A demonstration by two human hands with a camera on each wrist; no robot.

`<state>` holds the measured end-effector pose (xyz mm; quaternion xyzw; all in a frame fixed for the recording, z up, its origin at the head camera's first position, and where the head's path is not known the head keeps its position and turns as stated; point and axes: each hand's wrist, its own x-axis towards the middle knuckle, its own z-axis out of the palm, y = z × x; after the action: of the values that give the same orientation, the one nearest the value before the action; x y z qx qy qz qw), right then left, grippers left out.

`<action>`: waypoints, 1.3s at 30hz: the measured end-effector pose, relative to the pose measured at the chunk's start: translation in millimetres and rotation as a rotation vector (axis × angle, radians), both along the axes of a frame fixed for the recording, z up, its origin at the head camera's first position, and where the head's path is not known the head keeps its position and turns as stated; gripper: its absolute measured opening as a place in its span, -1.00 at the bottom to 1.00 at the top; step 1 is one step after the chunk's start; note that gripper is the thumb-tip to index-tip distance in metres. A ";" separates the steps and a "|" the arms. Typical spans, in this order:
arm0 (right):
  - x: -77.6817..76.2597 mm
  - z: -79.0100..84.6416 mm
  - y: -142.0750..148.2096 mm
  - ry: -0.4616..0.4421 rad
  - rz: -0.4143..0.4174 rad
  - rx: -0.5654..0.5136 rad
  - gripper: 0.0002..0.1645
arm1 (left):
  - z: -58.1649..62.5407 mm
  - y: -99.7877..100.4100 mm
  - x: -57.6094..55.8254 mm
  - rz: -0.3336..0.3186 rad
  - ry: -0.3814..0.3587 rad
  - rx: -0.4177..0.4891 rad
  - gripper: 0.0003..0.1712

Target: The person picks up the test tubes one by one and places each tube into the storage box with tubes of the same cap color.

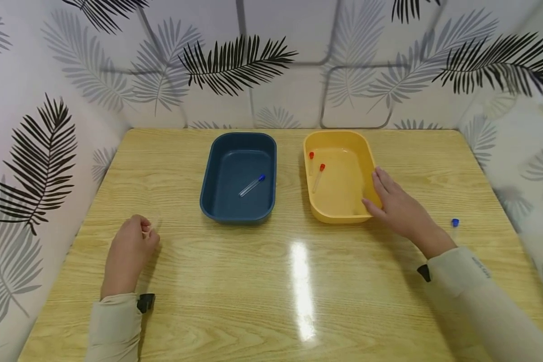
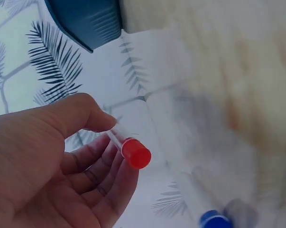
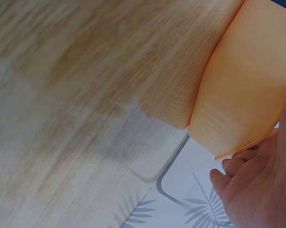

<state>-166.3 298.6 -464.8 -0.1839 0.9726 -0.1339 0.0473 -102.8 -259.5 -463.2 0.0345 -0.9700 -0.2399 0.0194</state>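
Note:
My left hand (image 1: pixel 130 250) is at the left of the table, pinching a clear test tube with a red cap (image 2: pixel 136 153) between thumb and fingers. Below that hand in the left wrist view lies a blue-capped tube (image 2: pixel 215 219), mostly cut off. At the right side of the yellow tray (image 1: pixel 339 219), my right hand (image 1: pixel 398 207) touches the rim with fairly straight fingers, its thumb reaching over the front right corner. Two red-capped tubes (image 1: pixel 320 173) lie along the tray's left side. In the dark blue tray (image 1: pixel 238 217) rests a blue-capped tube (image 1: pixel 252 185).
Another blue-capped tube (image 1: pixel 455 222) lies on the wooden table (image 1: pixel 235 291), right of the right hand. Leaf-patterned cloth (image 1: pixel 271 65) borders the table at the back and both sides. A bright glare streak crosses the tabletop at the middle.

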 end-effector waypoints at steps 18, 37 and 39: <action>-0.1 0.1 -1.3 -0.013 -0.011 0.002 -0.07 | 47.8 57.4 -12.6 -0.113 0.180 0.189 -0.83; -0.5 -1.5 0.0 -0.026 -0.024 -0.011 -0.06 | 54.0 136.3 -31.1 -0.330 0.094 0.469 -0.80; -0.5 -0.9 -0.1 -0.026 -0.025 -0.010 -0.06 | 55.1 145.1 -33.3 -0.359 0.094 0.500 -0.81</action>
<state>-166.8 298.5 -465.7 -0.1702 0.9735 -0.1415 0.0575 -136.2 -114.4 -408.1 -0.1451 -0.8694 -0.4722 0.0126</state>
